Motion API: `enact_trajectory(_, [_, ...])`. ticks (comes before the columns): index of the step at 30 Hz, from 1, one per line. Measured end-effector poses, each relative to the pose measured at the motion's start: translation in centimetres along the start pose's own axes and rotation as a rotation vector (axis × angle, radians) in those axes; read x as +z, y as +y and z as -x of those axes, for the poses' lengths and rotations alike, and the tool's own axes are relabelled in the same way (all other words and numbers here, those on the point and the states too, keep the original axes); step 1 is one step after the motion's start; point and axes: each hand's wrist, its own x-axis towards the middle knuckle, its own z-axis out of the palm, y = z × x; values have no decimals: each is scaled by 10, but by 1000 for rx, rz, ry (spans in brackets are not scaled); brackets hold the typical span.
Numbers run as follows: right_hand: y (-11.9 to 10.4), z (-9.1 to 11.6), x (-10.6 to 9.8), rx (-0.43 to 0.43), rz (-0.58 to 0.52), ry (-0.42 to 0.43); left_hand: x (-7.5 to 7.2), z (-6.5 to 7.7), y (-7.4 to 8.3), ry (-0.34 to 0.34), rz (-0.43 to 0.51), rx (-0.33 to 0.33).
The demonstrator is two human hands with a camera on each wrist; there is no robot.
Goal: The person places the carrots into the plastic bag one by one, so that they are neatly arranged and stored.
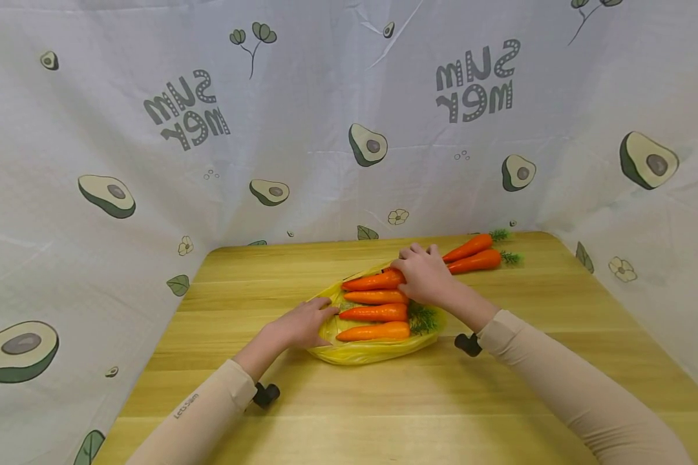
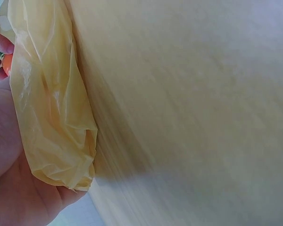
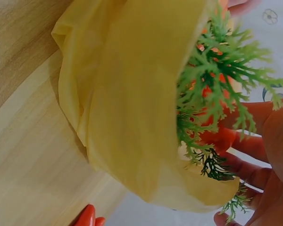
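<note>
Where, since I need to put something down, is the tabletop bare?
The table is bare between the sleeves, nearer than the yellow bag; at far left, beyond the left hand; and right of the two outer carrots. Crowded: the bag, with other carrots inside and the right hand gripping one, up to those outer carrots.

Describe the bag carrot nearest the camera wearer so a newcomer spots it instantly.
On the wooden table, find the yellow bag. Carrots lie in a row inside; yours is the end one, the only one directly beside the bag's near rim.
</note>
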Motion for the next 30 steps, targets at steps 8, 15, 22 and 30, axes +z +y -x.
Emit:
enact_trajectory(8, [-4,1,-4,-15,-26,18,0,1,0,7,4,5])
enact_trajectory(15, [-3,7,-16,-27,-114,80,-1,1,0,11,14,9])
enact_trajectory(22, [21,10,-25,17,-222,121,-2,1,0,12,11,8])
enact_trajectory(30, [56,17,-30,51,-361,133,0,2,0,13,10,11])
